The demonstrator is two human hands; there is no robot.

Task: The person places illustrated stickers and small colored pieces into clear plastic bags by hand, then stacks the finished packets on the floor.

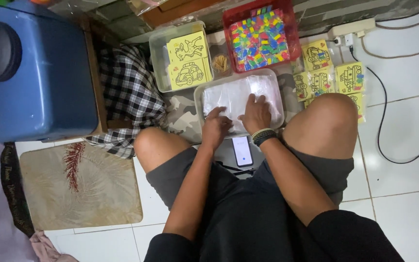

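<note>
Here, head view, looking straight down: a person sits on the white tiled floor (403, 160), knees spread. Both hands are inside a shallow clear plastic tray (200, 99) lined with a stack of thin clear plastic sleeves (229, 94). Left hand (215, 127) bent, fingertips pinching at the near edge of the stack; whether it has one sleeve lifted I cannot tell. Right hand (256, 114) released, flat, palm down, pinning the stack.

Beyond the tray: a clear box of yellow picture cards (188, 60), a red basket of small multicoloured pieces (260, 39), more yellow cards (330, 75) loose on the floor. A phone (242, 150) lies between the knees.

Judgement: to separate one sleeve cleanly, keep the flat hand's weight light and work the corner with fingertips only.
</note>
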